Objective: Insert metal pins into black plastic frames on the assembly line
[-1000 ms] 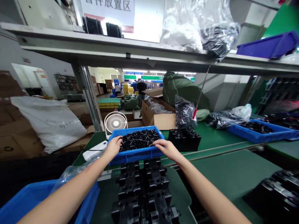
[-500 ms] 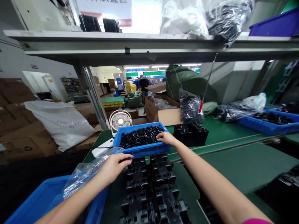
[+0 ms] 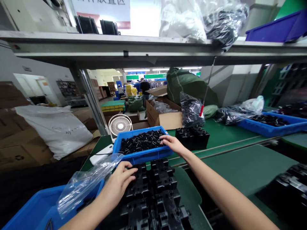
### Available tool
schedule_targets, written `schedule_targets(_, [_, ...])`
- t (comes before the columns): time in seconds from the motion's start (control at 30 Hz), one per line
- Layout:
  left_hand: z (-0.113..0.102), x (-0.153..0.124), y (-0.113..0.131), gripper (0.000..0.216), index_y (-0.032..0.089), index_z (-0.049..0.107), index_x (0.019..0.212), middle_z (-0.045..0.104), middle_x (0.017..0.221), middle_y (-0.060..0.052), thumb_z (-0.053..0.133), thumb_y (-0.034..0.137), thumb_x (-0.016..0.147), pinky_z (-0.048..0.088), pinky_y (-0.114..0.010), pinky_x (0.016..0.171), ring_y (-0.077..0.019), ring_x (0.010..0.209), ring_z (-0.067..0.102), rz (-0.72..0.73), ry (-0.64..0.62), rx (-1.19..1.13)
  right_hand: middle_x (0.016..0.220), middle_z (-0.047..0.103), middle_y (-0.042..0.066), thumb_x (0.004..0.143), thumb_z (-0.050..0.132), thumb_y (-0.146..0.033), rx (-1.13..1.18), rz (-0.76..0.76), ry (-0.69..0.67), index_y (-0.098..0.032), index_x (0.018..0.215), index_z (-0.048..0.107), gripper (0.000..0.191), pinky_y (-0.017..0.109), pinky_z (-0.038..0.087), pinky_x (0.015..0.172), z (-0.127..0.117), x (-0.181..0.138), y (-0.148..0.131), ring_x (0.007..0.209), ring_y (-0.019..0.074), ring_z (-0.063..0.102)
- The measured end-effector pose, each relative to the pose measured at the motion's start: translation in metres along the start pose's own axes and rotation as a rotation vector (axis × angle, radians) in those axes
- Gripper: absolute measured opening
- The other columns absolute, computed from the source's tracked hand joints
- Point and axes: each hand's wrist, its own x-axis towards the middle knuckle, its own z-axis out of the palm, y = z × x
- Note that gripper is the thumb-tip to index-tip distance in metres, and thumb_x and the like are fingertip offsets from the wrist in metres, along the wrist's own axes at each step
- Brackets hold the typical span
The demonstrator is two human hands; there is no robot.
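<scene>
Rows of black plastic housings (image 3: 165, 179) stand in front of me on the green bench. My left hand (image 3: 122, 179) is at their far left corner, fingers apart and fingertips touching the top of a housing. Beyond them sits a blue tray (image 3: 144, 157) filled with small black parts with shiny metal pins (image 3: 141, 142). Over the tray's right side is my right hand (image 3: 174, 145), its fingers bent together at the parts. Whatever lies between those fingertips is too small to make out.
A white fan (image 3: 120, 124) stands behind the tray. More black housings (image 3: 192, 138) are to its right. A clear plastic bag (image 3: 83, 183) lies over a blue bin (image 3: 31, 207) at lower left. A red-handled screwdriver (image 3: 201, 110) hangs below the shelf (image 3: 144, 48).
My left hand's fingers have spread and come down over the housing's corner. My right hand stays at the tray's right side. The whole view has shifted slightly.
</scene>
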Motion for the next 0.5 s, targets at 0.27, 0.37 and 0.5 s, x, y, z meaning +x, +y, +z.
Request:
schedule_targets(0.27, [-0.017,0.028,-0.005,0.032,0.022,0.059,0.102,0.056,0.071,0.003,0.057,0.044,0.079,0.041,-0.029,0.064,-0.0162,0.064,0.053,-0.326,-0.062,-0.254,0.092,0.07,0.003,0.078,0.067,-0.037,0.041,-0.037,-0.093,-0.019,0.088,0.066,0.021,0.031,0.048,0.085,0.014,-0.054,-0.023,0.09,0.0185,0.064])
schedule_targets(0.37, [-0.012,0.038,-0.006,0.03,0.02,0.055,0.081,0.056,0.063,0.004,0.052,0.05,0.078,0.038,-0.025,0.052,-0.0138,0.054,0.05,-0.378,-0.093,-0.323,0.09,0.069,0.003,0.077,0.069,-0.034,-0.007,-0.054,-0.071,-0.019,0.083,0.067,0.016,0.031,0.047,0.087,0.016,-0.055,-0.024,0.089,0.0186,0.063])
schedule_targets(0.5, [-0.004,0.046,-0.009,0.035,0.02,0.052,0.072,0.055,0.058,0.004,0.05,0.054,0.077,0.033,-0.023,0.046,-0.0118,0.047,0.046,-0.426,-0.097,-0.33,0.09,0.069,0.004,0.078,0.068,-0.034,-0.067,-0.077,-0.07,-0.019,0.083,0.068,0.016,0.031,0.048,0.084,0.02,-0.055,-0.025,0.088,0.0196,0.063])
